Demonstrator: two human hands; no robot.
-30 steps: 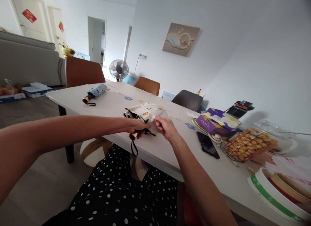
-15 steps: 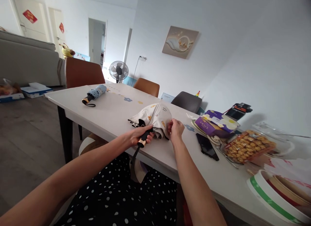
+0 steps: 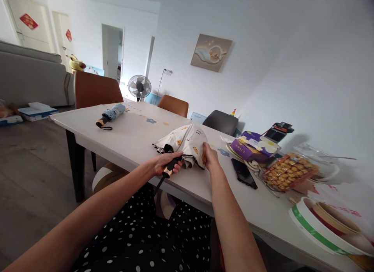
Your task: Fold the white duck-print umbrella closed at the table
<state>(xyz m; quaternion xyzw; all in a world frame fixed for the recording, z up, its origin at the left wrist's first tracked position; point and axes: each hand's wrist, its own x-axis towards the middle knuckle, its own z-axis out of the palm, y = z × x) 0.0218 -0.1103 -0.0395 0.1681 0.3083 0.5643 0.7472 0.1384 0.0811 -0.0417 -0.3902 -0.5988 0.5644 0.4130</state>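
Cream umbrella [image 3: 187, 141], half folded, lies on bench [image 3: 134, 135] near front edge. Left hand [image 3: 165, 166]: grip clenched round its black handle [image 3: 173, 165], likely steadying it. Right hand [image 3: 210, 157]: grip grasping canopy folds, holding cloth together. Blue umbrella [image 3: 112, 114] well apart at far corner. Phone [image 3: 244, 172] and snack boxes [image 3: 288, 172] to right. Beyond: chairs [image 3: 96, 89], fan [image 3: 139, 86], sofa [image 3: 32, 77].

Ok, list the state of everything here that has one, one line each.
White umbrella, collapsed, cloth loose, not wrapped.
Left hand, closed round its handle.
Right hand, against the white umbrella, grip unclear.
Blue umbrella, folded and rolled tight, lying on the table.
Phone, face up, screen dark.
Fan, too far to tell if running.
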